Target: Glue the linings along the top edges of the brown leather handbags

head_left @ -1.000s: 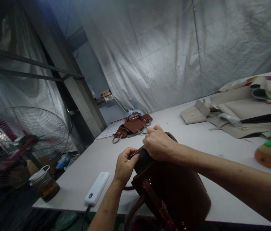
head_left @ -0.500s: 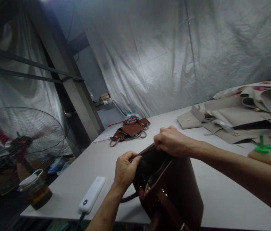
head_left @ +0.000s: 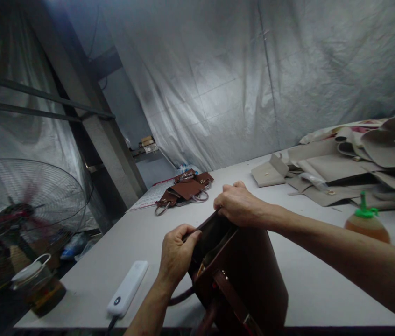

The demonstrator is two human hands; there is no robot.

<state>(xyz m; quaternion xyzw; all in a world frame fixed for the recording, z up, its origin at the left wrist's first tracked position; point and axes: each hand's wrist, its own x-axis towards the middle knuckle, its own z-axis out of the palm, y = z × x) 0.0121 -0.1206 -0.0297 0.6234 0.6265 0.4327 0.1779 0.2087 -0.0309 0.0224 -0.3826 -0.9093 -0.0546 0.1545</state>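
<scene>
A dark brown handbag (head_left: 253, 275) stands tilted at the table's near edge, its mouth open toward me and its inside dark. My left hand (head_left: 178, 249) pinches the left end of the bag's far rim, thumb on the inner side. Farther along that same rim, my right hand (head_left: 236, 205) grips the edge with curled fingers. One strap handle (head_left: 232, 296) hangs down the near side, and part of another handle curves out at the left below my left wrist. Something small and light-coloured shows inside the mouth, too unclear to name.
On the white table (head_left: 141, 238) lie a white power bank (head_left: 127, 289) with a cable, brown bag pieces (head_left: 185, 189) and grey-beige leather pieces (head_left: 337, 168). A green-capped bottle (head_left: 367, 224) stands right. At left are a jug of dark liquid (head_left: 41, 289) and a fan (head_left: 25, 210).
The view has shifted slightly, so most things sit a little farther left. Both hands keep their hold on the handbag's rim, and the bag has turned slightly.
</scene>
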